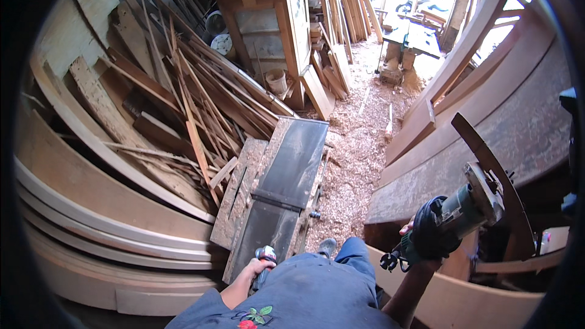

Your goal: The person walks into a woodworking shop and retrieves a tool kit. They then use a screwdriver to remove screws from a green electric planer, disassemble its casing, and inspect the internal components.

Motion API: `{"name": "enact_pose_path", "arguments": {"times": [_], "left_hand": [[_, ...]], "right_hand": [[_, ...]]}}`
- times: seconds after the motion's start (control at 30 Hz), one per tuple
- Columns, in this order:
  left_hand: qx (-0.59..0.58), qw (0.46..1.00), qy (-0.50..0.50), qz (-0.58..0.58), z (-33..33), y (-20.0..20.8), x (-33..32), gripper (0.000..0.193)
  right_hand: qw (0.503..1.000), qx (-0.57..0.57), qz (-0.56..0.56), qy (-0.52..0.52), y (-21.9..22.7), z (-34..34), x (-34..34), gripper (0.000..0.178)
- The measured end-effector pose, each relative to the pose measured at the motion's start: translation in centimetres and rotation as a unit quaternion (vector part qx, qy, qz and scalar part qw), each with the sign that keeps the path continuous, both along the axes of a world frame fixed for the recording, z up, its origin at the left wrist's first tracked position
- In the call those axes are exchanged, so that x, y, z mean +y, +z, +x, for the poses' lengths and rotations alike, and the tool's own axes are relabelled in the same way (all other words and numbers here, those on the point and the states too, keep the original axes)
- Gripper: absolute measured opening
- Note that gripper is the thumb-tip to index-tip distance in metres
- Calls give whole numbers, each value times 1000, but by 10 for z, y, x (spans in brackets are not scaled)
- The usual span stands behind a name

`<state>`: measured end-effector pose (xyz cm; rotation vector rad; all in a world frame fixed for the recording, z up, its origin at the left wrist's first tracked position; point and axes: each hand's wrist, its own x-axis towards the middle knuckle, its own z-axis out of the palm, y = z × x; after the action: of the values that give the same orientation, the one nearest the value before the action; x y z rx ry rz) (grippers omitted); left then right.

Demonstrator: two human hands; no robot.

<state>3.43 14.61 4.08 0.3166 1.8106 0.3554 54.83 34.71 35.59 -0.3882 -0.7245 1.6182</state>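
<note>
My left hand (pixel 261 264) is closed round a small power tool (pixel 264 254) with a grey metal head, which looks like an angle grinder. It is low beside my left hip, over the near end of a dark-topped machine table (pixel 265 228). Raised on the right, my right hand (pixel 407 227) grips a green corded power tool (pixel 466 210) with a flat metal base; most of its fingers are hidden behind the tool. A black cord is bundled round the body, and its plug (pixel 388 261) hangs at the near end. A long dark curved board (pixel 487 158) stands just behind the metal base; I cannot tell whether they touch.
Wood shavings (pixel 350 164) cover the floor ahead. Loose timber strips (pixel 177 97) heap up on the left, above stacked curved boards (pixel 109 207). A wooden cabinet (pixel 262 30) stands beyond. Large boards (pixel 451 140) lean along the right; a workbench (pixel 411 36) stands far ahead.
</note>
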Motion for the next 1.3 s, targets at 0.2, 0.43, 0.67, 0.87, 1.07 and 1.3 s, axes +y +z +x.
{"name": "enact_pose_path", "arguments": {"times": [0.2,0.43,0.67,0.87,1.07,1.3], "left_hand": [[-2,996,42,77,3,3,177,47],[44,985,132,99,26,-72,339,38],[178,951,248,52,49,-152,473,85],[207,949,235,-22,47,-170,537,103],[557,801,150,-159,83,-157,627,88],[-281,948,133,72,169,69,906,76]], "right_hand": [[986,-46,160,-28,-8,17,117,123],[996,-40,78,3,6,48,249,126],[990,-74,110,-43,-19,79,406,126],[993,-71,70,-56,-35,89,514,124],[996,-39,61,-43,-33,78,660,119],[990,-38,119,-62,8,52,831,122]]}}
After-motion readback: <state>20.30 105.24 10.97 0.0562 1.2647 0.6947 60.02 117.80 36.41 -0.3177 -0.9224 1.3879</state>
